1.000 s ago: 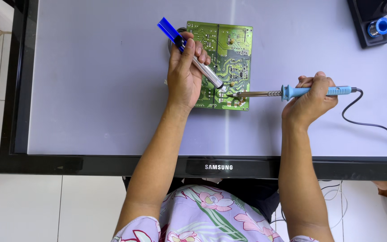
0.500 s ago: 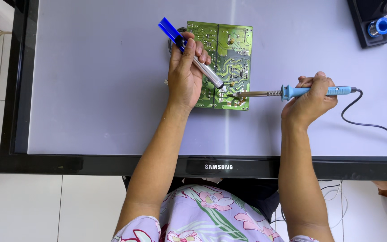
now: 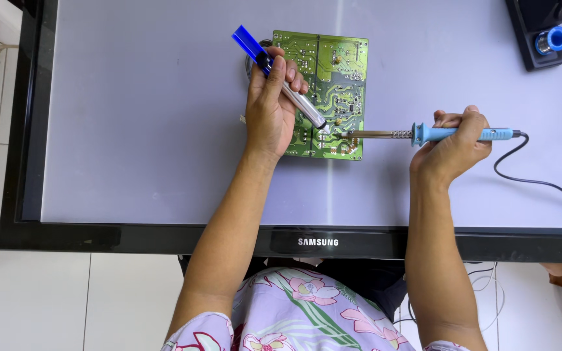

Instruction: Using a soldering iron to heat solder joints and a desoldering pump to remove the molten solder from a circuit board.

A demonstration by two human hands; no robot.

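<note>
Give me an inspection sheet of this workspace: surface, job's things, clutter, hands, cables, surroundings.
Surface: flat television panel lying face up, pale grey screen, black frame.
Job's things: green circuit board lies on the screen; soldering iron and desoldering pump tips meet near the board's lower edge.
Clutter: black stand with a blue ring at the top right corner.
Hands: left hand grips the pump; right hand grips the iron's blue handle.
Cables: black cord trails right from the iron.
Surroundings: white floor tiles.

Both forearms reach forward, left hand [image 3: 269,110] and right hand [image 3: 451,146] seemingly clenched.
</note>
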